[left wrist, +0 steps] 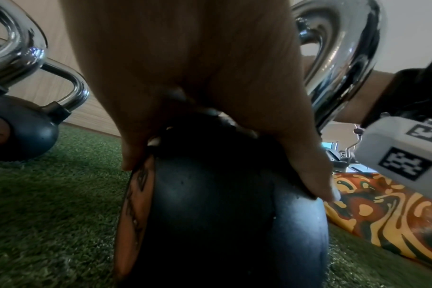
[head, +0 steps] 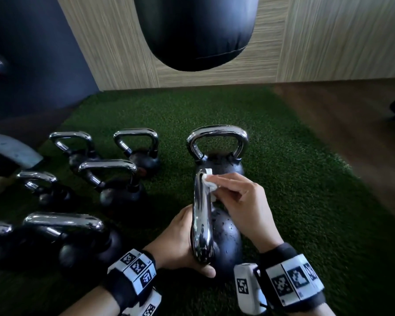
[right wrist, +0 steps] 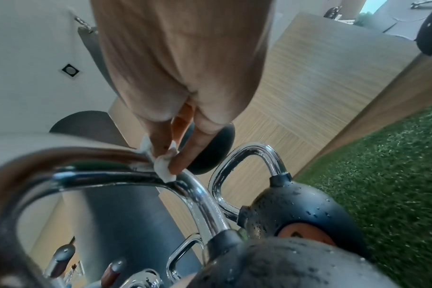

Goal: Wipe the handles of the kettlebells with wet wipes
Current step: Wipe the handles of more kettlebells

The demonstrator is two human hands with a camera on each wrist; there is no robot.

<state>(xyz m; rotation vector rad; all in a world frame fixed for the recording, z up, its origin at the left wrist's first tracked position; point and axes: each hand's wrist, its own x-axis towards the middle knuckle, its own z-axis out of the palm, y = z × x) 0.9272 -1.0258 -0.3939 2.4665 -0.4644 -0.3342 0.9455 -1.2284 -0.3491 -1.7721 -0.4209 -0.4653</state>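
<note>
A black kettlebell (head: 226, 242) with a chrome handle (head: 201, 215) stands on the green turf close to me, its body beaded with water. My left hand (head: 180, 242) grips its body (left wrist: 222, 214) just below the handle, thumb on the near side. My right hand (head: 240, 197) pinches a crumpled white wet wipe (head: 209, 184) and presses it against the far top corner of the handle (right wrist: 126, 171); the wipe (right wrist: 163, 167) sits under my fingertips. A second, larger kettlebell (head: 217, 144) stands right behind it.
Several more chrome-handled kettlebells (head: 114, 179) crowd the turf to the left. A black punching bag (head: 196, 30) hangs above the far end, in front of a wood-panel wall. A patterned orange and yellow mat (left wrist: 382, 214) lies to my right. Wooden floor (head: 351, 124) borders the turf.
</note>
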